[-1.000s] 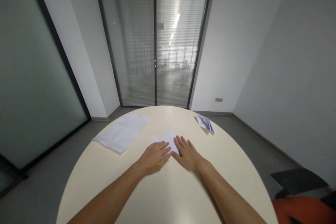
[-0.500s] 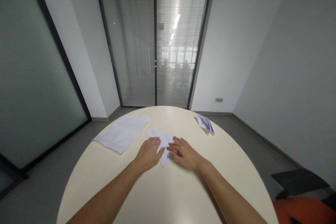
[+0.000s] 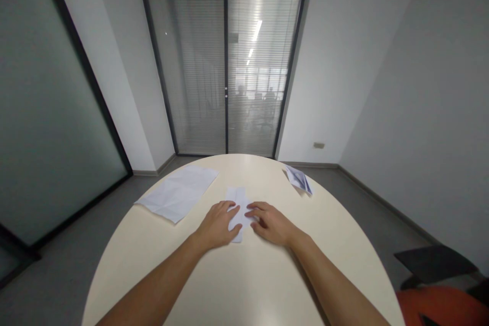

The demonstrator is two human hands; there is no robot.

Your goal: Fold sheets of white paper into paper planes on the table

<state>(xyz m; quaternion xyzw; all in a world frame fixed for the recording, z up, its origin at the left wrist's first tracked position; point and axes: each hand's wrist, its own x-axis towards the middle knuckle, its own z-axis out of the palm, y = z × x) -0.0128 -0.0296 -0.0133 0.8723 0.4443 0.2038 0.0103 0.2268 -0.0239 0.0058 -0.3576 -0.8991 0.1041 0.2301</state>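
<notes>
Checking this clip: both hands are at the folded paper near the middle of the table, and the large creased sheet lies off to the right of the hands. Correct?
Not quite: the large creased sheet lies to the left of the hands, as the head view shows. The left hand and right hand are both at the folded paper near the middle of the table.

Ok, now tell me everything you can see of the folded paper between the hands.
The folded paper is white and looks thin, with a faint line, apparently a fold edge, near its far end. It lies roughly flat on the cream tabletop, a narrow part running away from the person and another portion showing toward the right hand. Fingers of that hand and the left hand appear to touch it, partly hiding its outline.
</notes>
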